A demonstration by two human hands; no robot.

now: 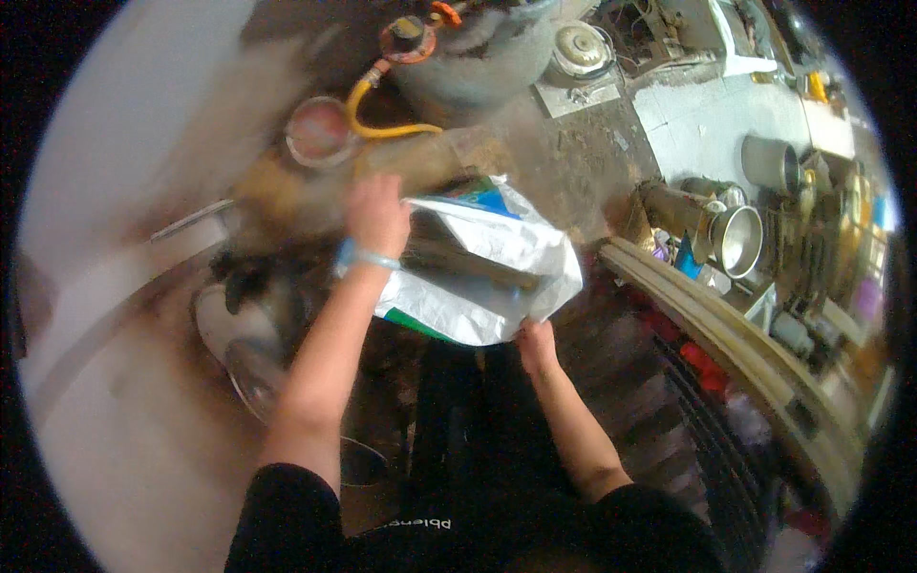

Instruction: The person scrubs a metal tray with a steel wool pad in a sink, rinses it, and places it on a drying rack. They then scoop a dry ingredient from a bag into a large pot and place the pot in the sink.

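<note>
A white woven sack [494,243] with blue and green print hangs between my hands, its mouth spread wide towards me. My left hand [380,218], with a pale blue band at the wrist, grips the sack's rim at the left; its fingers are blurred. At the near right corner my right hand [537,344] pinches the rim. The inside of the sack is partly in view, with something brownish that I cannot make out.
A gas cylinder [473,71] with a regulator [408,36] and yellow hose [358,107] stands ahead. A reddish round container [319,132] is beside the hose. To the right are a wooden rail [716,322] and a metal pot [738,242].
</note>
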